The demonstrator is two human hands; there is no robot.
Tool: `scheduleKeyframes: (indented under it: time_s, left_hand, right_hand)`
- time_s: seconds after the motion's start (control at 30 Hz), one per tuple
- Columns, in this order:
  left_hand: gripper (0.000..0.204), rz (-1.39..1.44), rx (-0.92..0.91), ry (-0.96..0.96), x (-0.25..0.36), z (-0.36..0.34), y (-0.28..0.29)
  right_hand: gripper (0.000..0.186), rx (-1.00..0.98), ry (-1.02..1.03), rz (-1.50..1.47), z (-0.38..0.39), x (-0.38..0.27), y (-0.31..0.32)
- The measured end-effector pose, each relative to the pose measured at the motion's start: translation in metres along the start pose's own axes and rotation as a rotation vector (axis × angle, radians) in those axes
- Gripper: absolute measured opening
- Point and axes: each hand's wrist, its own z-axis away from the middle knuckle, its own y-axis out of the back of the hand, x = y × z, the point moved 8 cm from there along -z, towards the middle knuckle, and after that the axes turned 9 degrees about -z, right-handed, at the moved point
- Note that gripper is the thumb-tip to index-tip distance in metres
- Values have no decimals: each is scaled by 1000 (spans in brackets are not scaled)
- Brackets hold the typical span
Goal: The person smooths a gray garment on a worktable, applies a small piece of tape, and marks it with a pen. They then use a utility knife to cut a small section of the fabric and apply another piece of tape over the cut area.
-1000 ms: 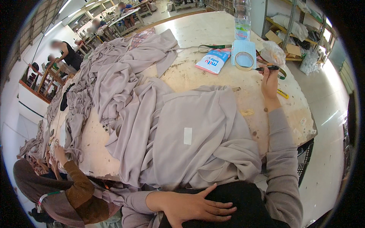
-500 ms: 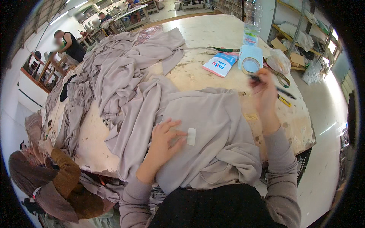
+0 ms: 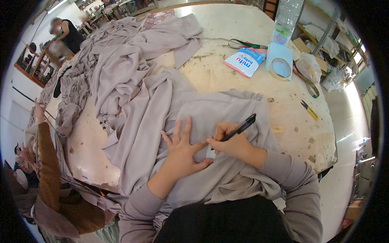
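A black pen (image 3: pixel 244 124) is gripped in my right hand (image 3: pixel 235 146), its tip end down at a small white strip (image 3: pixel 211 154) on grey fabric (image 3: pixel 219 109). My left hand (image 3: pixel 180 158) lies flat with fingers spread on the same fabric. Its index finger and thumb border the strip, and the index fingertip comes close to my right fingers. Part of the strip is covered by my hands. More grey cloth (image 3: pixel 121 73) spreads in folds over the left of the table.
At the right lie a roll of tape (image 3: pixel 281 69) on light blue paper (image 3: pixel 279 50), a blue-and-white packet (image 3: pixel 246 61), a green tape measure (image 3: pixel 312 88) and yellow thread snips (image 3: pixel 309 110). A clear bottle (image 3: pixel 285 24) stands behind. A co-worker's brown sleeve (image 3: pixel 49 158) is at left.
My right hand has come down from the table's right side to the strip, bringing the pen. My left hand's fingers have spread beside the strip. The co-worker at left has raised an arm.
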Motion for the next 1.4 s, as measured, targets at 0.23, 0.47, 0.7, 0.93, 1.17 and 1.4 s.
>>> scheduleKeyframes:
  time_s: [0.23,0.47,0.7,0.93,1.17,1.4]
  left_hand:
    - [55,-22,22,75,-1,4,5]
    - [60,-23,-16,77,-2,3,3]
    - [60,-15,0,81,-1,3,4]
    - [59,-13,10,73,-1,3,4]
    - [57,-8,-4,89,-2,3,3]
    - [57,-16,-17,86,-2,3,2]
  right_hand:
    - [23,-61,191,307,2,-10,-17]
    - [21,-65,265,406,3,-17,-19]
    - [19,-52,185,345,0,-11,-17]
    - [19,-42,221,397,-1,-12,-17]
    - [27,-13,375,359,0,-22,-17]
    - [28,21,364,347,-1,-20,-14]
